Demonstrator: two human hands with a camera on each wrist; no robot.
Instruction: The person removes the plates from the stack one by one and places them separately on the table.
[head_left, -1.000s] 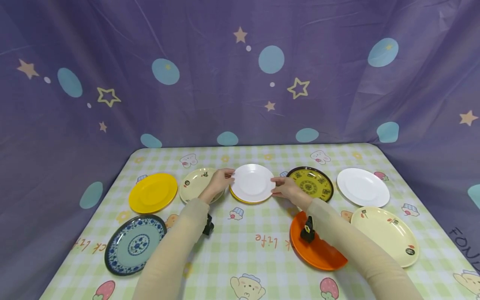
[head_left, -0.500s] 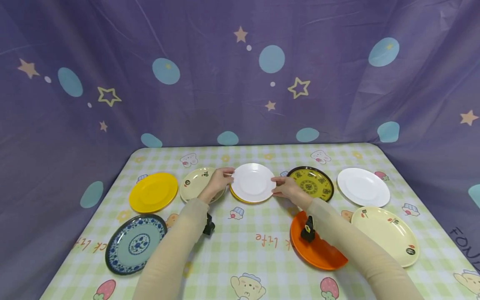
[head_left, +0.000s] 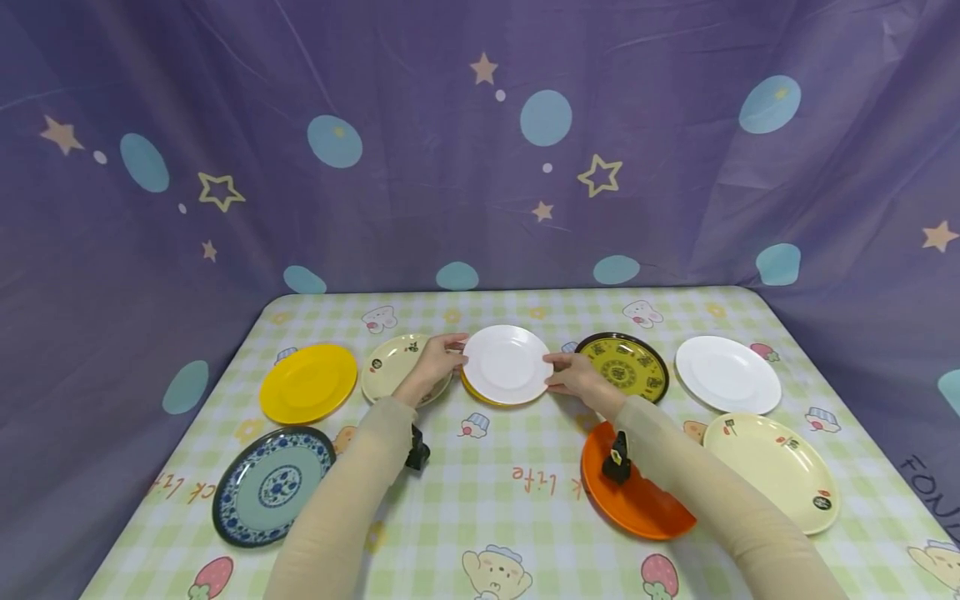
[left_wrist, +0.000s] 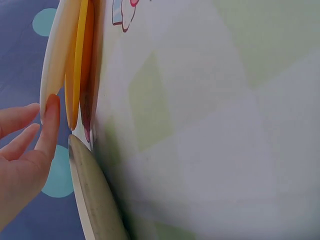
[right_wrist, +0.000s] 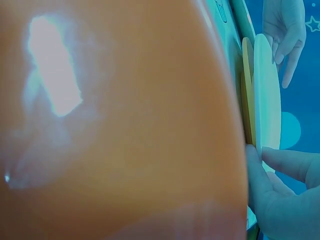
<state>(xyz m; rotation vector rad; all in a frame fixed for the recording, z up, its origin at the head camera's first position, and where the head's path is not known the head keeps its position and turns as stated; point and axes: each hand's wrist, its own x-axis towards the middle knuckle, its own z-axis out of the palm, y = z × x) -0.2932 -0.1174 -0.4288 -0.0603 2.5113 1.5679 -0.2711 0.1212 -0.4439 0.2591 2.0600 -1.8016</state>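
Observation:
A small white plate is held between both hands at the far middle of the table. My left hand pinches its left rim, thumb on one face and fingers on the other. On the opposite rim my right hand pinches it the same way. Under it lies a yellow plate, mostly hidden. The left wrist view shows a gap between the white plate and the yellow plate, with a darker reddish-brown plate below that.
Around the hands lie a cream plate, a yellow plate, a blue-patterned plate, a dark-rimmed olive plate, an orange plate, another white plate and a large cream plate. A purple curtain hangs behind the table.
The white plate has shifted very slightly to the right over the yellow one, both hands still pinching its rim. The other plates stay where they were.

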